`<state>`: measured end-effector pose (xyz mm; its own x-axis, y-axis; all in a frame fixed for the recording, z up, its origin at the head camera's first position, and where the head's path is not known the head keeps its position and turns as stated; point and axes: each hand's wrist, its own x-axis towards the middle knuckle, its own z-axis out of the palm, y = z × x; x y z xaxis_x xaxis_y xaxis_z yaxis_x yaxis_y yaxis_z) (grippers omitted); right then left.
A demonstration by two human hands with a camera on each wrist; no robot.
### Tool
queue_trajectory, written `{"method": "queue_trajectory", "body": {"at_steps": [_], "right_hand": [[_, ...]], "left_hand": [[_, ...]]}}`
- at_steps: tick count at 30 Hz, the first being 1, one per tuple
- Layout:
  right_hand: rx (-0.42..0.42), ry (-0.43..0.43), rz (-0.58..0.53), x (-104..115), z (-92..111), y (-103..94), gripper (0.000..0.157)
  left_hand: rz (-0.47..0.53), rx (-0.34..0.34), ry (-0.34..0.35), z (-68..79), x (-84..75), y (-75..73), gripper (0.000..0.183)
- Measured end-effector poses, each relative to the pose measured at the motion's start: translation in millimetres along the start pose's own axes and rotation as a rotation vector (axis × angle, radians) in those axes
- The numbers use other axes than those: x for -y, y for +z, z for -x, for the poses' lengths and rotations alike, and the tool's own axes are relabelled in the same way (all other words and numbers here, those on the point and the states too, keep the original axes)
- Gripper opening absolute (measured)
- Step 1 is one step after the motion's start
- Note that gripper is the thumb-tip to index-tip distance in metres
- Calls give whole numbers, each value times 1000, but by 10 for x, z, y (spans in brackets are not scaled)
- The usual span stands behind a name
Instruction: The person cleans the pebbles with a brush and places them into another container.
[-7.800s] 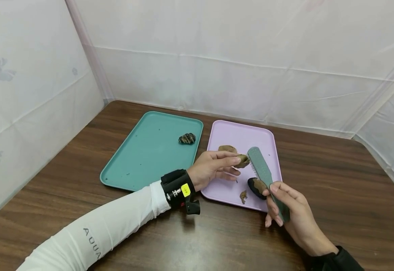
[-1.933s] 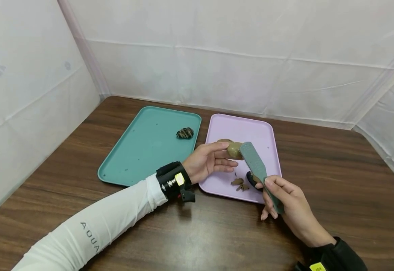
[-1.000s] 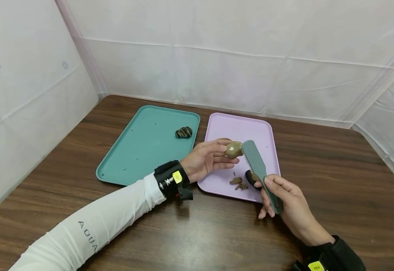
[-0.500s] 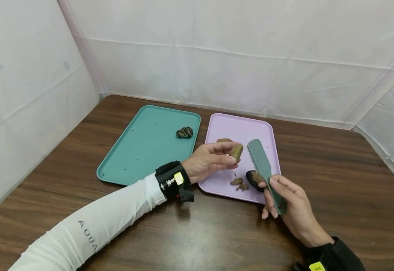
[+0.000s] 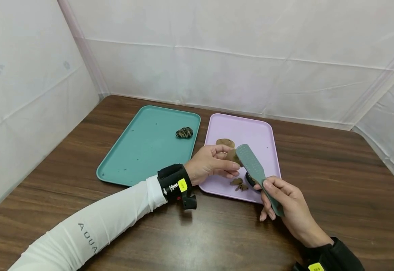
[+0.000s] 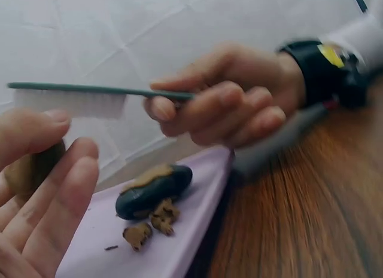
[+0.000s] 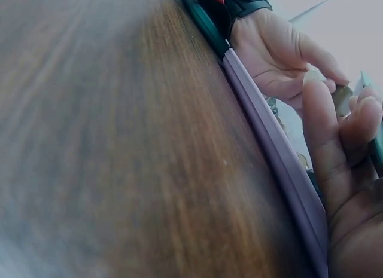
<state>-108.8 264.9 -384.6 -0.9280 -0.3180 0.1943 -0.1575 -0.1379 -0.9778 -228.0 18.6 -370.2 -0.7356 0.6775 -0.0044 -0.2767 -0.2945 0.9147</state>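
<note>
My left hand (image 5: 214, 162) pinches a smooth stone (image 5: 232, 156) coated in brown mud, held over the lilac tray (image 5: 247, 124). In my right hand (image 5: 293, 205) is a green brush (image 5: 252, 162) with white bristles (image 6: 72, 103), gripped by its handle. From the head view, the brush head overlaps the right side of the held stone; the left wrist view has the bristles just above it, level with the thumb. On the tray below lie a dark stone (image 6: 152, 191) with a mud patch and loose mud clumps (image 6: 149, 224). Another brown stone (image 5: 225, 143) rests behind my left fingers.
To the left, a teal tray (image 5: 146, 146) carries a dark striped stone (image 5: 184, 132) near its right edge, plus several tiny crumbs. Both trays stand on a brown wooden table (image 5: 197, 233). White sheeting (image 5: 197, 67) hangs behind and along the sides.
The held stone has been turned in my left fingers. My right hand has swung the brush away and back left onto the stone. Compared with the oldest frame, more mud clumps lie on the tray.
</note>
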Motion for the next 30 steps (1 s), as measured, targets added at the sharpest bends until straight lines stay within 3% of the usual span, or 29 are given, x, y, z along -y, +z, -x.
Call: {"method": "queue_trajectory", "body": {"at_steps": [10, 20, 30], "right_hand": [[-63, 89, 136, 65, 3, 60, 31], [-128, 169, 133, 103, -23, 81, 38], [-129, 144, 89, 98, -12, 67, 35]], "left_hand": [[-26, -34, 26, -4, 11, 20, 48], [30, -25, 80, -11, 6, -37, 40], [50, -34, 71, -28, -4, -41, 39]]}}
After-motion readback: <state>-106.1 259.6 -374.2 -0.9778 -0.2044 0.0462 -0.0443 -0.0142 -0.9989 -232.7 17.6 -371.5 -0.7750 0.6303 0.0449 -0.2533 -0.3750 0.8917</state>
